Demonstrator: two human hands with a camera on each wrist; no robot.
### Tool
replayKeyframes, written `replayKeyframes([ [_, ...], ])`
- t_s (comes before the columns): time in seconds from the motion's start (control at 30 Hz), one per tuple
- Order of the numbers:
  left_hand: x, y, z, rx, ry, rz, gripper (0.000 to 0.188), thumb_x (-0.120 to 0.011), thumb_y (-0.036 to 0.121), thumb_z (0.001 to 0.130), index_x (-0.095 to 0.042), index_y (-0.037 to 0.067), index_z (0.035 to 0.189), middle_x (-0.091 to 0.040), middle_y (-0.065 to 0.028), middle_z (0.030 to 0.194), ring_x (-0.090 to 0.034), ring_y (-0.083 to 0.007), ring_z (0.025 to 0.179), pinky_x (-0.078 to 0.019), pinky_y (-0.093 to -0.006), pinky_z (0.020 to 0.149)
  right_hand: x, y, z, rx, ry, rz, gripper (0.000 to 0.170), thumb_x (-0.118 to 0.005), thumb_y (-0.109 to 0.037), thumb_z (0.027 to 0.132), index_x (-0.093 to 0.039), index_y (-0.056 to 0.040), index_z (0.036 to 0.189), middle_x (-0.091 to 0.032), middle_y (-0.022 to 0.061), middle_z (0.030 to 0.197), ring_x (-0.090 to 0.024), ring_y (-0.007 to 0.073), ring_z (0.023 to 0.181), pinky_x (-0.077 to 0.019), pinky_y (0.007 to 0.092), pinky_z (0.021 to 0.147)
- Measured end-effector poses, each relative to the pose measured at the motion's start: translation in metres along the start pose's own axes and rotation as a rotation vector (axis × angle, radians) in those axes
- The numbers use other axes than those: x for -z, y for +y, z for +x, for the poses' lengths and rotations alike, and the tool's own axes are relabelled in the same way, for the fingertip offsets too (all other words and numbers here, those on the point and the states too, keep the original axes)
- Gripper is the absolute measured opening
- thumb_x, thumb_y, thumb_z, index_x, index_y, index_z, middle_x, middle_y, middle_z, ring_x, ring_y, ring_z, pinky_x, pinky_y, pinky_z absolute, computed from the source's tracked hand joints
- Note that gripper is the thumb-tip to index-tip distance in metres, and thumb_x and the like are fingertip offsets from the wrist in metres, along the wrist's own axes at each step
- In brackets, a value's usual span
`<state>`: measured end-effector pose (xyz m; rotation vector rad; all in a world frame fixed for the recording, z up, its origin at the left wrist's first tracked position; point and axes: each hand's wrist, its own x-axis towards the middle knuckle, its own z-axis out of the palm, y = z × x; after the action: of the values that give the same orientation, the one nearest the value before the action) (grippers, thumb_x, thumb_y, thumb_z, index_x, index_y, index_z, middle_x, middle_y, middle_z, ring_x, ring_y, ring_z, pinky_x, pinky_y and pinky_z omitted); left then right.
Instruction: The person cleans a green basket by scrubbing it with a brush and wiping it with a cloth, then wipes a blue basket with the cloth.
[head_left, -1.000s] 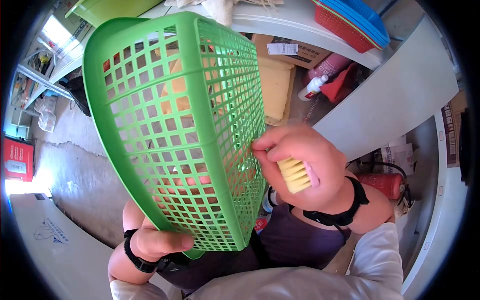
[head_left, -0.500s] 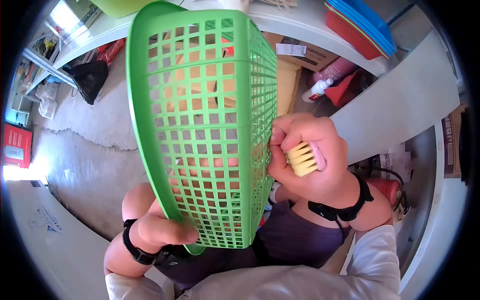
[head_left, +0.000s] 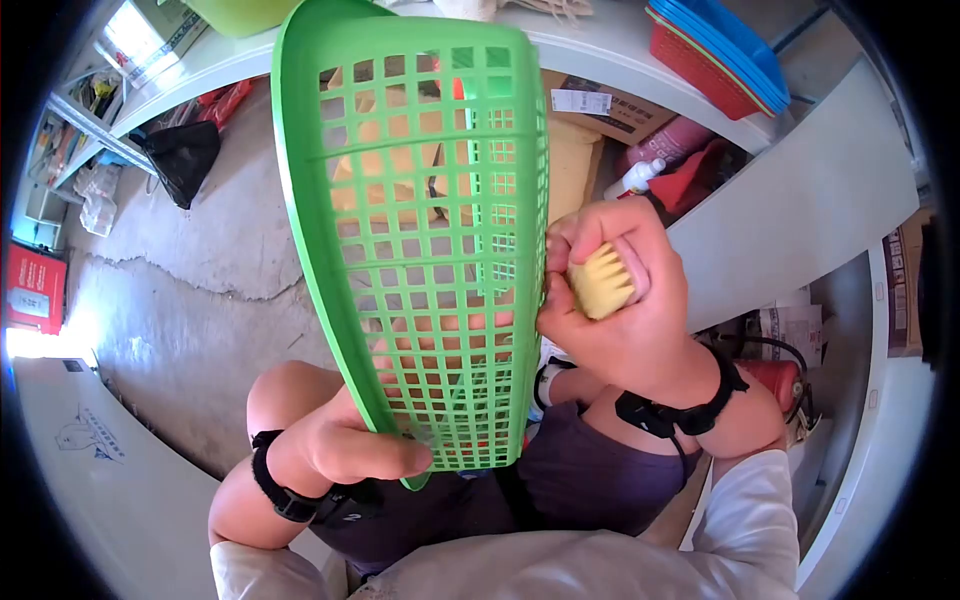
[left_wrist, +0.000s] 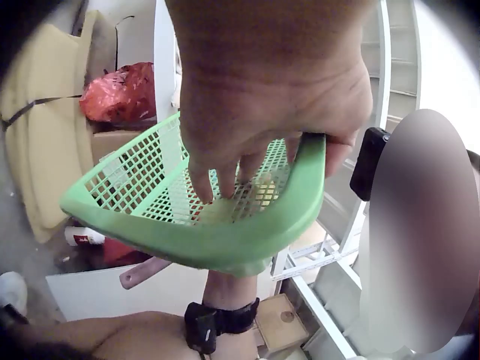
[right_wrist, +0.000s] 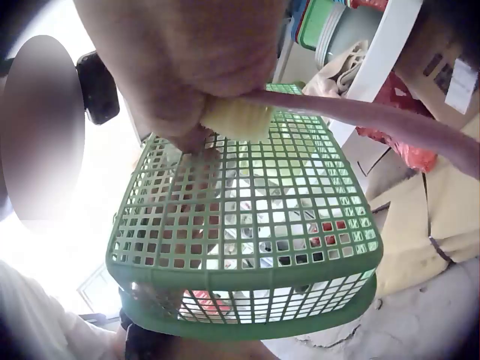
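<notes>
A green plastic basket (head_left: 420, 255) with a square lattice stands tipped on its side in front of the body. My left hand (head_left: 350, 445) grips its rim, thumb outside and fingers reaching inside, as the left wrist view also shows. In my right hand (head_left: 645, 310) is a scrubbing brush with yellow bristles (head_left: 603, 284) and a pink handle (right_wrist: 360, 116). The right fingertips are right at the basket's lattice bottom, which is nearly edge-on in the head view. In the right wrist view the bristles (right_wrist: 238, 118) overlap that bottom.
A white shelf (head_left: 620, 75) runs across the back, with stacked blue and red baskets (head_left: 715, 60) on it. Below are a cardboard box (head_left: 610, 105) and a white bottle (head_left: 637, 177). A fire extinguisher (head_left: 770, 380) stands at right. A black bag (head_left: 185, 160) lies on the floor at left.
The basket has shifted right and turned, so its bottom now faces away from view. My right hand has moved right and slightly up with the brush. The left hand keeps its grip.
</notes>
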<state>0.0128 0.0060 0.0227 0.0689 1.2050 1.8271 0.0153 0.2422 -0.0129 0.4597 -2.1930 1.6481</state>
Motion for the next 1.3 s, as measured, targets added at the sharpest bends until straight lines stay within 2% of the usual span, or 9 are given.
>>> replayKeyframes([
  [0.27, 0.006, -0.007, 0.007, -0.063, -0.173, 0.106, 0.093, -0.06, 0.003, 0.059, -0.032, -0.001, 0.148, -0.055, -0.0142, 0.135, -0.053, -0.026, 0.125, -0.0422, -0.0402, 0.104, 0.0, 0.009, 0.006, -0.052, 0.015, 0.045, 0.035, -0.069, 0.008, 0.071, -0.05, -0.005, 0.098, -0.059, 0.0039, 0.079, -0.058, 0.0103, 0.071, -0.048, 0.026, 0.065],
  [0.37, 0.008, -0.008, 0.008, -0.093, -0.195, 0.105, 0.09, -0.055, -0.002, 0.062, -0.031, -0.002, 0.149, -0.054, -0.0146, 0.135, -0.052, -0.0259, 0.126, -0.0426, -0.0403, 0.103, 0.005, 0.006, 0.006, -0.156, -0.113, 0.066, 0.039, -0.06, 0.017, 0.074, -0.043, -0.0062, 0.1, -0.053, 0.0049, 0.092, -0.052, 0.01, 0.086, -0.0445, 0.0246, 0.079],
  [0.47, 0.016, -0.022, 0.012, -0.214, -0.209, 0.159, 0.085, -0.053, -0.006, 0.065, -0.033, -0.002, 0.147, -0.054, -0.0142, 0.135, -0.052, -0.0255, 0.126, -0.0421, -0.0406, 0.103, 0.005, 0.006, 0.008, -0.196, -0.118, 0.093, 0.038, -0.06, 0.016, 0.075, -0.043, -0.0065, 0.1, -0.054, 0.0046, 0.091, -0.052, 0.0097, 0.086, -0.0443, 0.0244, 0.079],
  [0.6, 0.008, -0.015, 0.011, -0.149, 0.003, 0.165, 0.089, -0.064, 0.006, 0.054, -0.044, -0.004, 0.14, -0.063, -0.0137, 0.125, -0.061, -0.0292, 0.114, -0.0458, -0.0391, 0.102, -0.002, 0.013, 0.01, -0.105, 0.003, 0.234, 0.034, -0.065, 0.012, 0.075, -0.048, -0.0044, 0.101, -0.057, 0.0029, 0.088, -0.054, 0.0082, 0.079, -0.045, 0.0231, 0.071],
  [0.73, 0.007, -0.015, -0.002, -0.088, 0.113, -0.109, 0.078, -0.058, 0.004, 0.053, -0.052, -0.009, 0.13, -0.066, -0.0208, 0.12, -0.064, -0.0356, 0.108, -0.0502, -0.0445, 0.099, -0.001, 0.014, 0.01, -0.006, 0.054, 0.244, 0.035, -0.064, 0.013, 0.077, -0.048, -0.0042, 0.103, -0.057, 0.0046, 0.094, -0.055, 0.0091, 0.083, -0.0458, 0.024, 0.074],
  [0.97, 0.023, -0.026, -0.002, -0.173, 0.065, -0.242, 0.083, -0.059, 0.01, 0.048, -0.051, -0.01, 0.129, -0.065, -0.0246, 0.118, -0.066, -0.0389, 0.104, -0.0523, -0.046, 0.097, 0.005, 0.015, 0.009, 0.25, -0.033, 0.011, 0.035, -0.065, 0.013, 0.076, -0.052, -0.004, 0.103, -0.059, 0.0092, 0.096, -0.059, 0.0164, 0.084, -0.0479, 0.0276, 0.076],
  [1.17, 0.023, -0.025, -0.003, -0.152, 0.065, -0.208, 0.083, -0.058, 0.008, 0.05, -0.05, -0.01, 0.131, -0.065, -0.0235, 0.12, -0.065, -0.0378, 0.107, -0.0508, -0.0453, 0.099, 0.009, 0.017, 0.007, 0.256, -0.062, -0.054, 0.038, -0.07, 0.01, 0.074, -0.053, -0.005, 0.105, -0.061, 0.0094, 0.093, -0.062, 0.0213, 0.079, -0.05, 0.03, 0.071],
  [1.27, 0.025, -0.029, -0.003, -0.148, 0.063, -0.214, 0.083, -0.059, 0.006, 0.05, -0.05, -0.01, 0.131, -0.065, -0.0228, 0.121, -0.065, -0.0371, 0.108, -0.0508, -0.0451, 0.099, 0.013, 0.014, 0.009, 0.324, -0.173, -0.112, 0.045, -0.067, 0.017, 0.074, -0.045, -0.0048, 0.107, -0.06, 0.0138, 0.092, -0.06, 0.0173, 0.079, -0.0476, 0.0285, 0.07],
  [1.3, 0.03, -0.031, -0.001, -0.189, -0.061, -0.217, 0.082, -0.058, 0.002, 0.055, -0.046, -0.007, 0.136, -0.061, -0.0198, 0.126, -0.06, -0.0338, 0.115, -0.0472, -0.044, 0.101, 0.013, 0.013, 0.009, 0.316, -0.169, -0.129, 0.046, -0.067, 0.017, 0.074, -0.045, -0.0046, 0.107, -0.061, 0.0135, 0.092, -0.06, 0.0169, 0.079, -0.0482, 0.0283, 0.07],
])
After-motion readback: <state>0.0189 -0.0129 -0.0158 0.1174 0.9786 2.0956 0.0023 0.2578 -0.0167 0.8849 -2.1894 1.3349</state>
